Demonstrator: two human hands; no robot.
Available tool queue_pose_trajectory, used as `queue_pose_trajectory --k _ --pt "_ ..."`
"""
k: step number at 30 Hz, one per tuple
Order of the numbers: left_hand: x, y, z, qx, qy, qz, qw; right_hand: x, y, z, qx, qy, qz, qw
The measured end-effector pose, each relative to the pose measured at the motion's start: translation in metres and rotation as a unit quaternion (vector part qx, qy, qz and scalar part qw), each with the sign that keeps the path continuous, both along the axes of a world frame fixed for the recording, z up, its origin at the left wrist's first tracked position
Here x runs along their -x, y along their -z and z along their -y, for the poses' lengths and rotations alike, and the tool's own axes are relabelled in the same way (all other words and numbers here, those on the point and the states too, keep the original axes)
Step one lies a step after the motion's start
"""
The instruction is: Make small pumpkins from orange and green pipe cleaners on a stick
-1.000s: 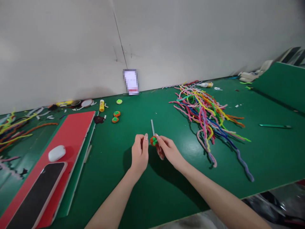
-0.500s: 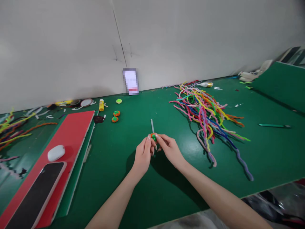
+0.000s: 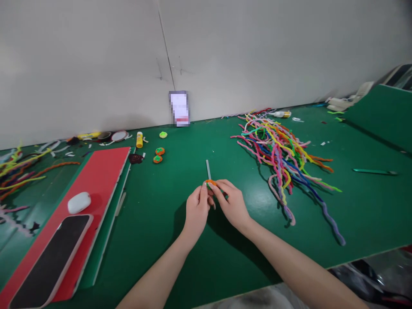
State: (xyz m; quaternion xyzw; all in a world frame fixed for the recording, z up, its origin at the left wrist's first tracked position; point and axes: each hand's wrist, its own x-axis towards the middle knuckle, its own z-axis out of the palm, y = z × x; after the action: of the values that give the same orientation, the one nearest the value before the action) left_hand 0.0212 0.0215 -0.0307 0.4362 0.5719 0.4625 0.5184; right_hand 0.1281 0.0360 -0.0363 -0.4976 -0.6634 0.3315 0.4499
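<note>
Between my fingertips, at the middle of the green table, is a small orange and green fuzzy piece. My left hand pinches it from the left and my right hand from the right; the fingers partly cover it. Just beyond my fingertips lies a thin grey strip. Two similar orange and green pieces rest to the left, with a pale yellow-green one behind them.
A pile of colourful fuzzy stems lies to the right, with green tweezers farther right. On the left, a red board carries a dark phone and a white case. A lit phone leans against the wall.
The piece between my fingers has turned, showing more orange and less green. My right fingertips have shifted over it. The whole view has moved slightly.
</note>
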Motion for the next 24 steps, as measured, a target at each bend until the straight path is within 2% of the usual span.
queue_pose_trajectory --k 5,10,15,20,24 --pt "-0.006 0.004 0.004 -0.051 -0.038 -0.021 0.998 0.003 0.001 0.001 0.003 -0.004 -0.002 1.000" --pt "0.001 0.003 0.001 -0.086 -0.057 -0.081 0.991 0.003 0.000 0.004 -0.004 -0.029 -0.015 0.999" --pt "0.011 0.007 -0.003 -0.117 -0.052 -0.186 0.974 0.002 0.000 0.007 0.001 -0.044 0.002 0.999" --pt "0.017 0.010 -0.006 -0.180 -0.032 -0.321 0.929 -0.001 -0.005 0.007 -0.018 -0.040 0.045 0.998" --pt "0.018 0.011 -0.006 -0.263 0.022 -0.432 0.862 -0.005 -0.007 0.004 0.020 -0.017 0.084 0.996"
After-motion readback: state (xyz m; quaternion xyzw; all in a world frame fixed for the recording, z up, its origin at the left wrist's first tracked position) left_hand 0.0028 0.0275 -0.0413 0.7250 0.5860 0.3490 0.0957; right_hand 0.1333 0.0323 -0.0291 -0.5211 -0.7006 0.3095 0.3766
